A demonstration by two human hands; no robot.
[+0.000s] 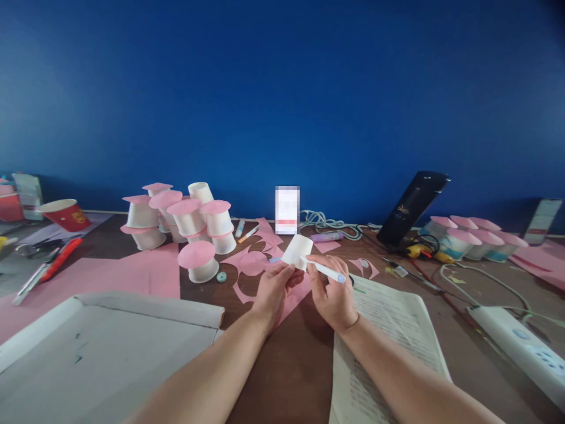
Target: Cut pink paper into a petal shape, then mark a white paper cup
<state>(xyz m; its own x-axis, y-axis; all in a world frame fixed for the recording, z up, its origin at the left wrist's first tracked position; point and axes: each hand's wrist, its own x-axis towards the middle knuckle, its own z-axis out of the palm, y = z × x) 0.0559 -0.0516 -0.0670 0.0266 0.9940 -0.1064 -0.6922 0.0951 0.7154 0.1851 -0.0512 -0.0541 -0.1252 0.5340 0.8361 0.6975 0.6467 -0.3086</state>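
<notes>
Left hand (pixel 274 292) grips a white cup (pixel 296 250) over the middle of the table (pixel 286 383); right hand (pixel 333 291) grips a pen (pixel 324 269), one end at the cup, contact hard to tell.

Progress, judged: partway. Held cup has no pink disc and no marks I can see. Left pile: discs on, sides look white. Right group: discs on, blue on several sides. So the held cup looks least finished, along with a bare cup (pixel 200 192) atop the pile.

Counts: 1 held cup, 1 pen in hand. Pile (pixel 219 224), left of middle toward the back edge: 7 discs visible, 1 bare cup; total cups unclear, they overlap. Group (pixel 459 248) toward the back right corner: 6 discs. Phones: 3 along the back edge, middle one (pixel 286 210) screen blurred. 1 knife (pixel 64 259) toward the left edge. 1 printed sheet (pixel 397 330) by the front edge. 1 power strip (pixel 521 347) toward the right edge. Pink scraps (pixel 251 263) around mid-table, too tangled to count.
</notes>
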